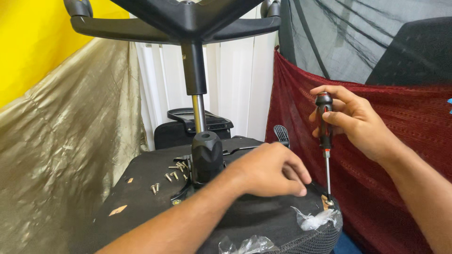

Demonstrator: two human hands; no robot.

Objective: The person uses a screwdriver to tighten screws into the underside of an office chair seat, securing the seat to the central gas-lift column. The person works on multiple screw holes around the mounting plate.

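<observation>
Here, an office chair is seen turned upside down, with the underside of its seat [141,188] facing up and its star-shaped base [183,21] raised on the gas column [195,80] at the top of the view.

The right hand [355,120] is closed around the black-and-red handle of a screwdriver [325,136], with thumb and fingers wrapped narrowly about the grip. The screwdriver is held upright, and its shaft runs down to a screw [329,203] set in a small plate at the right edge of the seat underside.

The left hand [270,169] is laid palm-down on the seat underside, just beside the screwdriver tip. Its fingers are curled and pressed against a dark bracket piece [316,188] near the screw; whether anything is pinched between them cannot be told.

Several loose screws [167,178] are scattered on the seat underside, to the left of the black mechanism housing [206,157]. Crumpled clear plastic wrap [315,218] lies at the near edge of the seat. A red cloth [376,197] hangs to the right and a gold-coloured cloth [61,155] to the left.
</observation>
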